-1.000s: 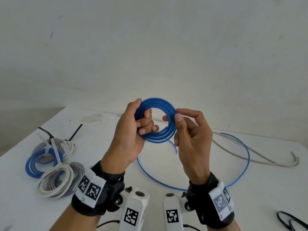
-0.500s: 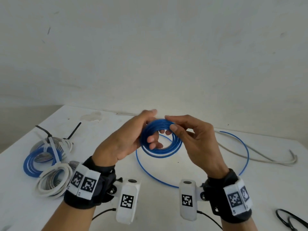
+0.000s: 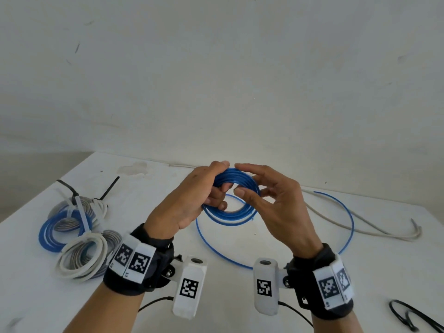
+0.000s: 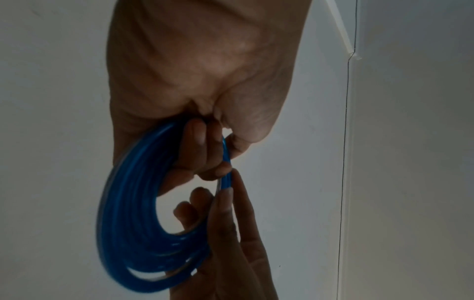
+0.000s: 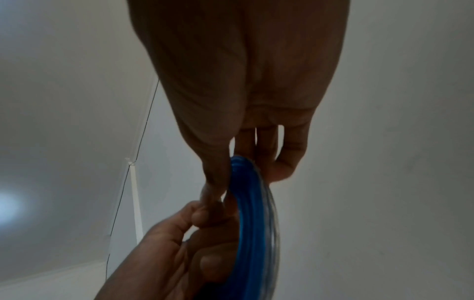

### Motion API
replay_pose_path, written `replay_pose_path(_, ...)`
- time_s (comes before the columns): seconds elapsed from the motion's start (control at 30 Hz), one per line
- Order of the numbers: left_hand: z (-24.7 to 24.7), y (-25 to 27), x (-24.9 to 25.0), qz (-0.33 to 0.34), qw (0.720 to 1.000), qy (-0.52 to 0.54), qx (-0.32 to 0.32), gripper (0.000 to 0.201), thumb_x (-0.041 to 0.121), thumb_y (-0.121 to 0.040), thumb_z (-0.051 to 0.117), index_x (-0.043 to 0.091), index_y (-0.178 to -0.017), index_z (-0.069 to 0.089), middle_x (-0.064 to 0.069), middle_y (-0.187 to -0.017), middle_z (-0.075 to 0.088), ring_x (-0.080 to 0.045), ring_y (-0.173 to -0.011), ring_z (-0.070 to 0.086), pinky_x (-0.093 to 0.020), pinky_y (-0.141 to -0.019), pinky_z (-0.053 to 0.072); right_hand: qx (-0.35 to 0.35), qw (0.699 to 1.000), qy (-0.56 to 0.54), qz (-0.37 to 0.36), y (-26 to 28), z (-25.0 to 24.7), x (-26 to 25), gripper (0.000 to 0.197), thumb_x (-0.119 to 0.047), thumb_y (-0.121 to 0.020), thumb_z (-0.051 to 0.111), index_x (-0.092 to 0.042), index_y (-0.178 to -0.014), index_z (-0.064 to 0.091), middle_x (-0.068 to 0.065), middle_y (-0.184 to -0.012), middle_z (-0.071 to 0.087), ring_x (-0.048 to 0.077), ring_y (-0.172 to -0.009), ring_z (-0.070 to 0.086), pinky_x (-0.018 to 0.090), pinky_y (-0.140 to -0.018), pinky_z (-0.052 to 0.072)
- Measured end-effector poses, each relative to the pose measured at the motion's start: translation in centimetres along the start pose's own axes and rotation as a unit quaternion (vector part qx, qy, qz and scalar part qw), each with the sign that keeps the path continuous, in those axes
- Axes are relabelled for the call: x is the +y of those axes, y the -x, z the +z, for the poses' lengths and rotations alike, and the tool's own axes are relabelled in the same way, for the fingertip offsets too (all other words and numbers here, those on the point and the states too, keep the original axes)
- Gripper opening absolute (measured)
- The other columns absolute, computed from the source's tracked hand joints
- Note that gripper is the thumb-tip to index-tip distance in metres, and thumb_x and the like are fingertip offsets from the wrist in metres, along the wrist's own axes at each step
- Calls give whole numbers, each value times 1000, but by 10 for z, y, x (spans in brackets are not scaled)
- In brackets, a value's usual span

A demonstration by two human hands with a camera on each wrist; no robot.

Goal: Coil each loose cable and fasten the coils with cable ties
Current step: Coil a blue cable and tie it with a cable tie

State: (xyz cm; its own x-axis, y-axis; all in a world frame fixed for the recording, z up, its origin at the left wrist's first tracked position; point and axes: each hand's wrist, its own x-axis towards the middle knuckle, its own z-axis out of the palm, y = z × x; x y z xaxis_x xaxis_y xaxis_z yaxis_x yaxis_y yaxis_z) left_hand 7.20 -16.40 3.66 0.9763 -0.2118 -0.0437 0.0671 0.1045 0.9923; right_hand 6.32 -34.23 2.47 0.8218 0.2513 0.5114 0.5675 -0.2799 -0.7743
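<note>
black wristbands (image 3: 139, 272), white coded tags (image 3: 132, 257), white wrist cameras (image 3: 189, 287)

Blue cable coil (image 3: 236, 200) held above table, loose tail trailing

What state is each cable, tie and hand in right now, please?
Blue cable coil: partly wound, untied, tail loose on the white table.
Left hand: grips the coil.
Right hand: pinches the coil's rim.
Long grey cable: uncoiled.
Three coils at left: wound, tied.
</note>
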Motion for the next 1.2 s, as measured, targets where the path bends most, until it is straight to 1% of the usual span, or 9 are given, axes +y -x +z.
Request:
replay_pose_path(0.13, 7, 3, 2, -18, 999, 13, -29, 49, 34, -105, 42, 9, -65, 53, 3, -48, 23, -15, -48, 19, -31, -58, 46, 0, 999, -35, 20, 7, -10, -5, 34, -11, -89, 76, -28, -119, 72, 0, -87, 77, 21, -74, 75, 33, -78, 61)
replay_pose_path(0.27, 16, 9, 7, -29, 997, -1, -69, 45, 37, -106, 43, 7, -76, 57, 1, -53, 28, -16, -50, 28, -34, -69, 47, 29, 998, -34, 36, 21, -18, -7, 32, -10, -90, 75, -26, -118, 72, 2, -86, 76, 23, -70, 74, 36, -76, 62)
replay_pose_path(0.43, 43, 15, 7, -23, 994, 50, -91, 45, 41, -105, 46, 4, -83, 61, -2, -56, 31, -16, -52, 32, -35, -67, 50, 50, 997, -35, 45, 34, -45, -18, 31, -11, -91, 75, -26, -117, 72, 4, -88, 77, 25, -68, 74, 39, -74, 62)
replay_pose_path(0.53, 51, 23, 5, 39, 995, 0, -93, 33, 31, -103, 53, 1, -109, 67, -12, -86, 69, -26, -80, 67, -40, -85, 58, 110, 990, -66, 57, 45, -62, -20, 30, -13, -91, 75, -24, -118, 71, 7, -87, 77, 28, -69, 74, 42, -75, 62)
replay_pose_path(0.6, 56, 31, 3, 62, 993, -19, -99, 26, 18, -99, 61, 3, -119, 67, -16, -106, 75, -29, -99, 73, -39, -86, 60, 160, 980, -98, 65, 54, -71, -20, 31, -13, -91, 75, -22, -120, 70, 10, -86, 77, 29, -70, 73, 40, -75, 62)
replay_pose_path(0.77, 73, 44, 5, 107, 992, -14, -66, 23, 7, -91, 68, 1, -113, 71, -22, -101, 75, -35, -98, 73, -39, -83, 62, 216, 964, -138, 69, 70, -73, -27, 35, -12, -91, 75, -20, -124, 68, 12, -86, 78, 28, -68, 72, 34, -73, 61)
replay_pose_path(0.97, 77, 50, 7, 116, 991, -19, -70, 26, 8, -89, 71, 1, -114, 71, -22, -100, 76, -34, -95, 74, -38, -81, 62, 123, 975, -147, 110, 89, -93, -40, 46, -7, -91, 74, -24, -132, 62, 13, -98, 77, 31, -86, 77, 41, -77, 64)
replay_pose_path(1.07, 85, 48, 4, 108, 991, -23, -73, 27, 7, -89, 71, -1, -114, 70, -21, -100, 76, -33, -95, 74, -35, -78, 62, 141, 972, -148, 116, 95, -99, -40, 47, -3, -90, 74, -21, -132, 63, 16, -97, 77, 34, -84, 77, 41, -76, 63)
replay_pose_path(1.2, 100, 39, 7, 47, 989, -57, -128, 38, 35, -97, 63, 3, -117, 68, -14, -108, 75, -29, -100, 73, -37, -85, 59, 150, 970, -142, 128, 104, -110, -38, 46, -1, -88, 76, -17, -130, 64, 19, -97, 76, 37, -83, 76, 42, -74, 63)
